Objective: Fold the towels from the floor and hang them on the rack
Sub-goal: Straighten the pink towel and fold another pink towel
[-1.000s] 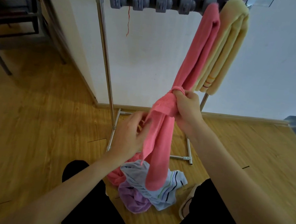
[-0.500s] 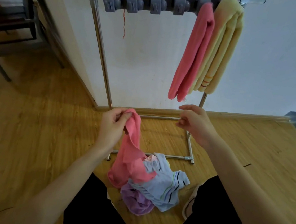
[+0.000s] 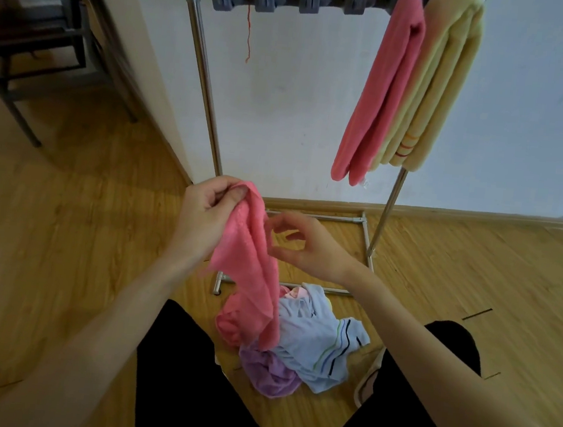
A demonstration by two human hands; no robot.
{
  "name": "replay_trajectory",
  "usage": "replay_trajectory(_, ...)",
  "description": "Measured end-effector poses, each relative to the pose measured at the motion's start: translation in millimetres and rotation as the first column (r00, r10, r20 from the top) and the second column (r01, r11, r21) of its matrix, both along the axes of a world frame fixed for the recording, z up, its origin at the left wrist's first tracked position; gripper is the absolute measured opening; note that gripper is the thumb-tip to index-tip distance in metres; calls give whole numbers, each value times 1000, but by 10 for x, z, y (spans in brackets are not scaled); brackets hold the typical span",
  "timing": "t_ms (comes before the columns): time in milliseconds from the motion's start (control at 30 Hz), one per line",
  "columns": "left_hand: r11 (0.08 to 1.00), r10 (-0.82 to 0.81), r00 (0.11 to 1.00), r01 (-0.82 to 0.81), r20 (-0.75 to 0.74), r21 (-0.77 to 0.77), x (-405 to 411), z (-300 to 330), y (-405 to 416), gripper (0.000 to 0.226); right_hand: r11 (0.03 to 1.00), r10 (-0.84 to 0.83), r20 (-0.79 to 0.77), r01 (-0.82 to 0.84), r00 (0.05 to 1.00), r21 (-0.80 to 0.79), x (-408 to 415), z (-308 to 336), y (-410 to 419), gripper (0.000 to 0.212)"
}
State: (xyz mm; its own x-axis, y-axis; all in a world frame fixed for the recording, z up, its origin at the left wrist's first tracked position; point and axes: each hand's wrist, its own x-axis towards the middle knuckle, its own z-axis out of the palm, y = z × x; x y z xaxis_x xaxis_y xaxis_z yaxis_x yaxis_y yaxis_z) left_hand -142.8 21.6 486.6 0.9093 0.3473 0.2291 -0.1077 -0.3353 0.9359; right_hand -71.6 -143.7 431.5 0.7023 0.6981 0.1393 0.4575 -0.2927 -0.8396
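The rack (image 3: 200,78) already carried two folded towels at its right end, a pink one (image 3: 381,95) and a yellow one (image 3: 436,90) touching side by side, so by my reading about two of the pieces were done. On the floor (image 3: 65,227) a heap remained: a blue striped towel (image 3: 319,341), a purple one (image 3: 271,374) and the bunched tail of a second pink towel (image 3: 251,262). That one hung limp and unfolded, thin and creased. The left hand (image 3: 204,216) pinched its top corner, lifting it. The right hand (image 3: 304,243) hovered just beside the cloth, fingers loosely curled, grasping nothing.
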Motion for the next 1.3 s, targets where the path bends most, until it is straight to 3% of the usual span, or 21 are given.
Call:
replay_trajectory(67,1000,-1,1000,1,6,-22,-7,57,1,20,1000,13,-11,-12,1000,6,2,-16,-12,23)
replay_trajectory(200,997,-4,999,7,32,-81,0,144,-31,22,992,-10,-5,10,1000,128,-36,31,-22,44)
replay_trajectory(300,994,-43,999,45,20,-102,4,179,-76,20,980,-14,12,11,1000,200,-48,82,10,49)
replay_trajectory(500,992,-63,998,63,5,-106,18,180,-120,19,937,-143,117,96,983,335,-153,138,51,38)
replay_trajectory(633,996,-57,998,58,7,-73,38,168,-147,19,880,-188,68,137,980,455,-168,204,18,29)
replay_trajectory(833,999,-34,999,35,13,-39,71,188,-164,16,944,-64,67,38,996,329,-91,169,-43,8)
replay_trajectory(1067,958,147,989,-136,25,-254,149,286,-56,16,900,-339,184,261,923,348,-45,-23,-366,10)
replay_trajectory(1200,952,177,984,-163,31,-260,180,271,-73,18,897,-422,395,310,816,316,-44,-111,-450,12)
replay_trajectory(1300,940,210,977,-197,18,-279,217,235,-82,19,935,-348,533,241,771,261,-101,-135,-438,24)
